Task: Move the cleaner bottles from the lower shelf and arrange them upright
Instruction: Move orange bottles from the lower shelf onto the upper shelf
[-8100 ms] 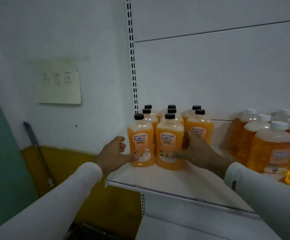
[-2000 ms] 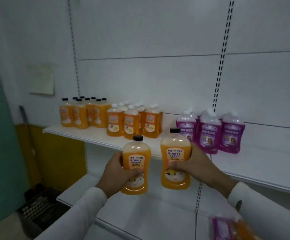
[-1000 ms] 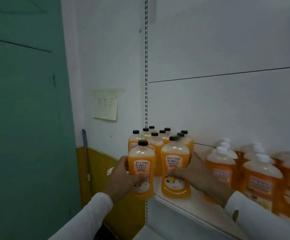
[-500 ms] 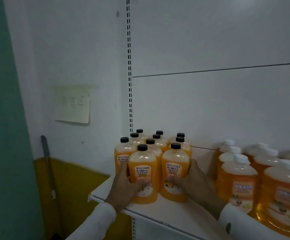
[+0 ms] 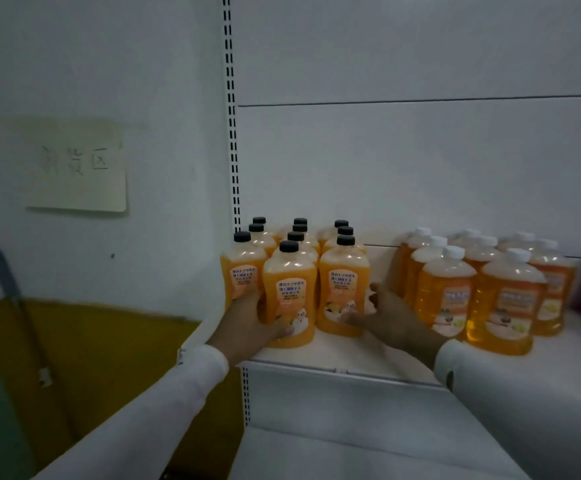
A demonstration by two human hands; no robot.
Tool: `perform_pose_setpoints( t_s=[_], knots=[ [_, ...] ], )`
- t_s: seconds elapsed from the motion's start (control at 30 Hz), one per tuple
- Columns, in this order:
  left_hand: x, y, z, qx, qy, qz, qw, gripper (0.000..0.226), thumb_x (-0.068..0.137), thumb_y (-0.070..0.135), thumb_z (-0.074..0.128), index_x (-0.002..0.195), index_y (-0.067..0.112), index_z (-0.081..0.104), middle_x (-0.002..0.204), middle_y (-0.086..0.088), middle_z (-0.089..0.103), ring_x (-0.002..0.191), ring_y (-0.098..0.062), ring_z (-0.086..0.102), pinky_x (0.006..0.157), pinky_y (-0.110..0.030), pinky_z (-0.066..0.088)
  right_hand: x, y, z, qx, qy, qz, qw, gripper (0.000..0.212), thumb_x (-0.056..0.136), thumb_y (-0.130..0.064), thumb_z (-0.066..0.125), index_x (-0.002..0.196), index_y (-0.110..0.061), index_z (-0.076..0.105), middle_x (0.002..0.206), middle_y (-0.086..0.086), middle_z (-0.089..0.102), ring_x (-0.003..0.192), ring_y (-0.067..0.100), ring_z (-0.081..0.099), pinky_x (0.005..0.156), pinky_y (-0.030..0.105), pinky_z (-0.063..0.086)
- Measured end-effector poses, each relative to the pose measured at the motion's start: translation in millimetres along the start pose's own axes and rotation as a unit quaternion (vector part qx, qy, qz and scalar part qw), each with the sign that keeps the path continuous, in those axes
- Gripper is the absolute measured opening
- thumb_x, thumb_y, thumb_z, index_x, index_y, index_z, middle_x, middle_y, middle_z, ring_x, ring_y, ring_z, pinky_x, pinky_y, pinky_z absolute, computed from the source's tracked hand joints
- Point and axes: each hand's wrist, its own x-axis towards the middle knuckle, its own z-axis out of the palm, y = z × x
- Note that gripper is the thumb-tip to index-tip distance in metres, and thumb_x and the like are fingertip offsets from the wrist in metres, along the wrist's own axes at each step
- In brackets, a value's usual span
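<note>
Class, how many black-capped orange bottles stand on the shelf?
10 black-capped bottles at the shelf's left end: left column three, middle four, right three. More may hide behind.

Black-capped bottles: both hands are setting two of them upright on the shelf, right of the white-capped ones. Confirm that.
Wrong side. The head view shows the black-capped bottles left of the white-capped bottles. The rest holds: left hand and right hand each set one upright on the shelf.
</note>
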Motion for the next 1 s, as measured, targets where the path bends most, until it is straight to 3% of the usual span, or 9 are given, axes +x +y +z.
perform_pose_setpoints(
  t_s=[0.13,0.23,0.37,0.5,0.77,1.0],
  knots=[
    [-22,6,-10,0.132,-0.009,-0.023,0.991,0.052,0.077,0.042,0.075,0.121,0.021,0.058,0.122,0.003,0.061,0.113,-0.020,0.057,0.094,-0.030,0.045,-22,-6,-9,-0.067,-0.016,-0.011,0.998,0.075,0.085,-0.043,0.067,0.145,-0.012,0.034,0.145,0.008,0.047,0.129,0.027,0.048,0.101,0.036,0.043],
    [-39,15,-1,0.184,-0.020,-0.017,0.983,0.055,0.078,0.047,0.073,0.124,0.020,0.056,0.126,0.002,0.059,0.114,-0.019,0.056,0.094,-0.029,0.045,-38,-7,-21,-0.104,-0.017,-0.042,0.994,0.071,0.087,-0.045,0.065,0.144,-0.014,0.037,0.145,0.006,0.047,0.129,0.025,0.047,0.102,0.034,0.042],
    [-56,39,32,0.226,-0.076,0.021,0.971,0.073,0.077,0.057,0.068,0.138,0.023,0.045,0.140,0.003,0.047,0.126,-0.016,0.046,0.105,-0.031,0.040,-65,10,-53,-0.136,0.007,-0.059,0.989,0.069,0.085,-0.050,0.065,0.143,-0.019,0.041,0.146,0.003,0.045,0.132,0.023,0.044,0.106,0.037,0.039],
    [-70,83,95,0.218,-0.108,0.086,0.966,0.066,0.080,0.056,0.065,0.136,0.025,0.046,0.136,0.006,0.050,0.122,-0.013,0.048,0.103,-0.030,0.042,-104,54,-106,-0.148,0.038,-0.047,0.987,0.061,0.085,-0.051,0.064,0.136,-0.021,0.049,0.140,0.001,0.052,0.125,0.023,0.050,0.100,0.035,0.041],
    [-122,200,283,0.163,-0.201,0.224,0.940,0.063,0.084,0.055,0.061,0.136,0.023,0.047,0.135,0.005,0.050,0.121,-0.014,0.049,0.103,-0.027,0.039,-217,205,-225,-0.162,0.076,0.090,0.980,0.067,0.083,-0.055,0.065,0.137,-0.020,0.048,0.139,0.002,0.051,0.125,0.021,0.049,0.104,0.033,0.040],
    [-172,259,422,0.144,-0.303,0.246,0.909,0.064,0.085,0.057,0.058,0.138,0.022,0.043,0.134,0.004,0.050,0.122,-0.015,0.049,0.103,-0.030,0.041,-312,334,-281,-0.140,0.088,0.215,0.962,0.061,0.084,-0.050,0.066,0.133,-0.018,0.051,0.133,0.004,0.057,0.116,0.021,0.055,0.096,0.033,0.044]
  ],
)
